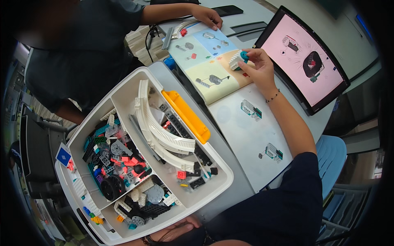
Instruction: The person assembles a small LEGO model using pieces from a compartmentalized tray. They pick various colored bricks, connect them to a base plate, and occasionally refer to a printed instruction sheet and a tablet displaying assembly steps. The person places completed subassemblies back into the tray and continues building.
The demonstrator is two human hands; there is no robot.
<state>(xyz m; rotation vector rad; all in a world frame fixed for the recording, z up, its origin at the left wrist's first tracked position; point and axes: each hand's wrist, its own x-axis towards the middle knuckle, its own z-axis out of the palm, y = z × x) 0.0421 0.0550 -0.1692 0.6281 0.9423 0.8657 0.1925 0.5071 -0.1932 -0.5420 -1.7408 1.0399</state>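
Note:
My right hand (pixel 257 67) is stretched out over the open instruction booklet (pixel 213 82) and grips a small white and teal brick assembly (pixel 239 58) between thumb and fingers. My left hand (pixel 174 230) rests at the near edge of the white sorting tray (pixel 223 174), fingers curled against its rim; what it grips is hard to tell. The tray holds several loose bricks in black, pink, teal and grey, long curved white track pieces (pixel 158 131) and an orange handle (pixel 186 117).
A screen (pixel 305 53) with a pink picture of parts stands at the right of the booklet. Another person sits at the far left, one hand (pixel 207 16) on the table near a dark phone (pixel 227 10). A blue chair (pixel 331 158) stands at the right.

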